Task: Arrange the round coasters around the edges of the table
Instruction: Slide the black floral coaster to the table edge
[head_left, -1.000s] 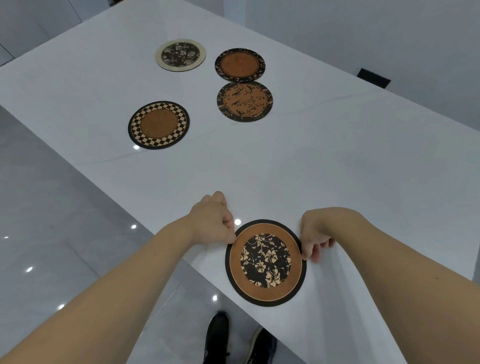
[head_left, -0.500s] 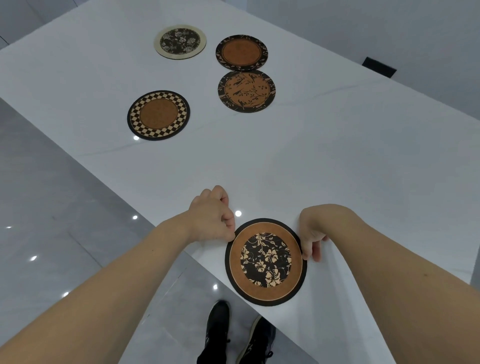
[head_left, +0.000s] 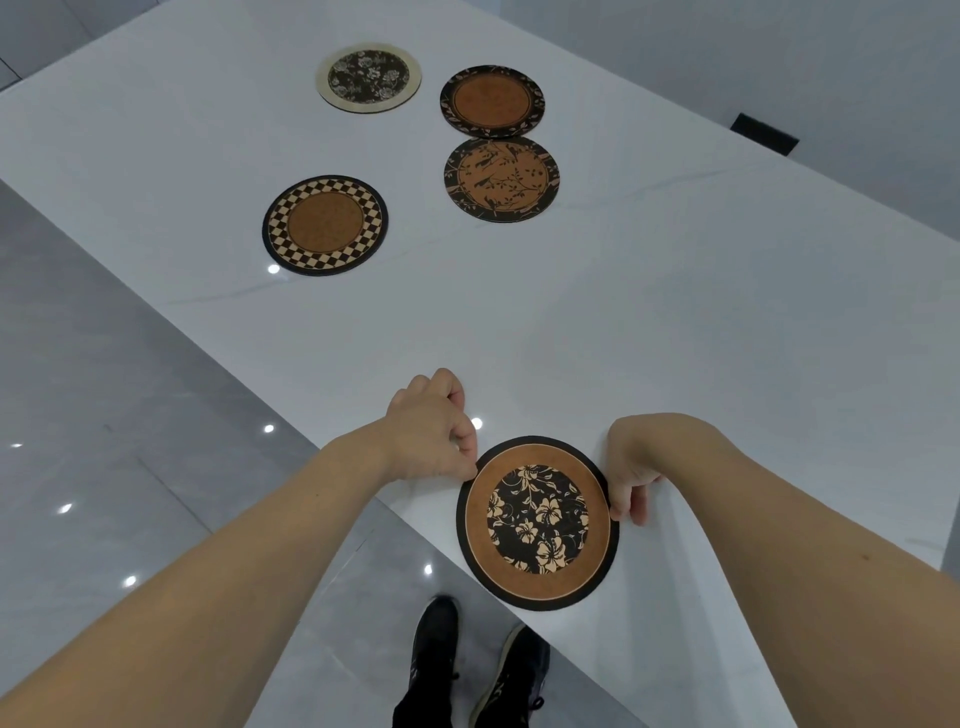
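Hands frame the nearest piece at lower centre of the frame: a round cork coaster with a black rim, brown band and black-and-cream flower centre (head_left: 537, 522), lying flat on the white marble-look table (head_left: 675, 322) with its near rim right at, or slightly over, the table's near edge. The left hand (head_left: 431, 431) is curled, thumb and fingertips pinching the coaster's upper-left rim; the right hand (head_left: 636, 467) is likewise curled, its fingers pressed to the right rim. The coaster sits directly between them, so neither hand is nearer; both grip it from opposite sides.

Four more coasters lie well apart from this one in the upper half of the frame: a checker-rimmed brown round coaster (head_left: 325, 224) at left centre, close to the table's left edge; a black-and-brown coaster with a bird-and-branch print (head_left: 501, 179) to its right; a brown coaster with a black leafy rim (head_left: 492, 101) just above that, nearly touching it; and a cream-rimmed coaster with a dark floral centre (head_left: 369, 77) at upper left.

Judging by this layout, the flowered coaster looks about placed, and the remaining ones lie up the frame, beyond both hands; the left hand lies on the side of the checkered one.
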